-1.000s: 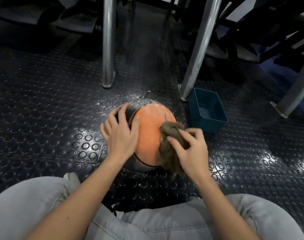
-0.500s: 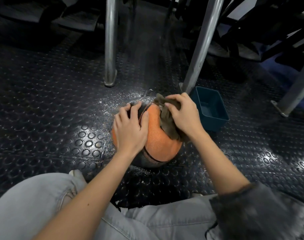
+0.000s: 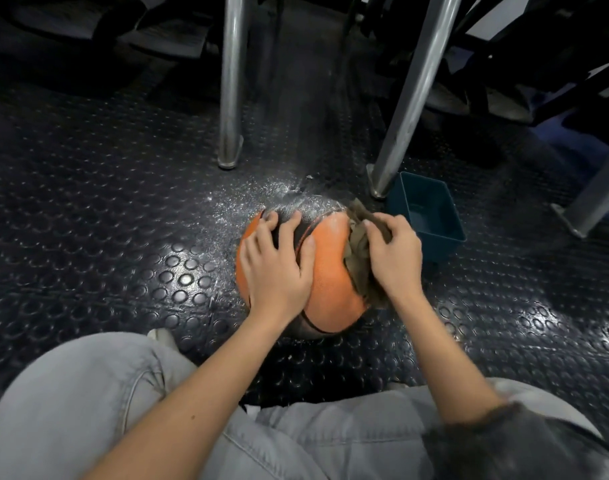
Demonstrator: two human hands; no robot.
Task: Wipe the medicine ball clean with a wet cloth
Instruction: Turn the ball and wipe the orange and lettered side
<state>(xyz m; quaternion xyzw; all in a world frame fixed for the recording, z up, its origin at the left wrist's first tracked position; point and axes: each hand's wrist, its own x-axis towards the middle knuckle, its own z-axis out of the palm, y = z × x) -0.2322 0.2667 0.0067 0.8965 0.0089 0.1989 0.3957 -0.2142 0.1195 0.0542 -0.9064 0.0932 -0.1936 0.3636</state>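
We are bunching the cloth [image 3: 360,251] in our right grip [image 3: 394,259], fingers [image 3: 382,226] curled over it and pinching its folds against the right flank of the medicine ball [image 3: 330,271]. The grip is closing narrow around the wad, so only cloth is lying between palm and rubber. Loose ends are trailing out beside the wrist and poking up past the fingertips. We are holding it crumpled, we judge, so that the damp bulk is pressing hard on one patch rather than sliding flat.

Our left grip [image 3: 278,268] is lying wide and flat over the ball's top and left side, fingers spread across the dark panel and thumb reaching onto the orange. It is holding nothing. It is bracing the ball so that the rubbing is not rolling it away.

The ball is sitting between the two grips on the studded floor [image 3: 123,202], just ahead of our knees [image 3: 88,393].

Just beyond the right grip a blue tub [image 3: 443,245] is standing, near enough for rinsing. We cannot tell whether it is holding water. Ahead of the left grip pale speckles [image 3: 233,202] are dusting the floor. A whitish smear is showing on the orange beside the cloth, so the wiping is looking unfinished.
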